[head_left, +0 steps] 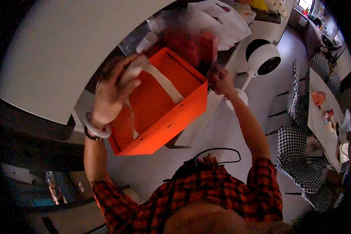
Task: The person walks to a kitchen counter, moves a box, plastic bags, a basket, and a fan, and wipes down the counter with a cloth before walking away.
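An orange-red open box point(171, 124) sits tilted in front of me, with a pale ribbon point(164, 84) running across its inside. Over the box's left side is my left hand point(111, 91), its fingers apart and somewhat blurred. My right hand point(221, 81) is at the box's right corner, beside a dark red item point(191, 43) behind the box. The fingers of my right hand are bent and dark, and what they hold is too unclear to name.
White plastic bags point(222, 23) lie behind the box. A white round-headed appliance on a stand point(261, 58) is to the right. Houndstooth chairs point(298, 158) surround a white table point(319, 121) at far right. A pale panel point(66, 46) fills the upper left.
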Demonstrator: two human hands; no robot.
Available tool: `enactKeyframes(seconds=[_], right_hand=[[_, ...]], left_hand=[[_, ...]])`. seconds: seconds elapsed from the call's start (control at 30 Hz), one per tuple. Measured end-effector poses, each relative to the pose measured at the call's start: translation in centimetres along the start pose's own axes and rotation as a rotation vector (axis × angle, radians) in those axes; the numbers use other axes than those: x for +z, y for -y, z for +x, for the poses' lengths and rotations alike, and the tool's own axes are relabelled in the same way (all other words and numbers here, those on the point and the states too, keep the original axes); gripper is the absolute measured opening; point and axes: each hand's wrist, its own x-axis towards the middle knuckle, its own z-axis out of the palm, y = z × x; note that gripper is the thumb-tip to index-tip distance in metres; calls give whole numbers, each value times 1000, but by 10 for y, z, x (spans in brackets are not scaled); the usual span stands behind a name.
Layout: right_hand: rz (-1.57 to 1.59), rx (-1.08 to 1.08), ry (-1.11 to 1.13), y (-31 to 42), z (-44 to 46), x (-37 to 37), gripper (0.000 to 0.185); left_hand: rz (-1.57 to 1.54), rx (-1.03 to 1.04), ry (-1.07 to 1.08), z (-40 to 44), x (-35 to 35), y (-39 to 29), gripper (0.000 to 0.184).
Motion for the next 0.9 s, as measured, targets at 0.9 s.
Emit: enactKeyframes(seconds=[0.9], right_hand=[[-624,-359,-228,-74,74,-71,33]], left_hand=[[-298,-1269,-647,-391,256,-12,28]])
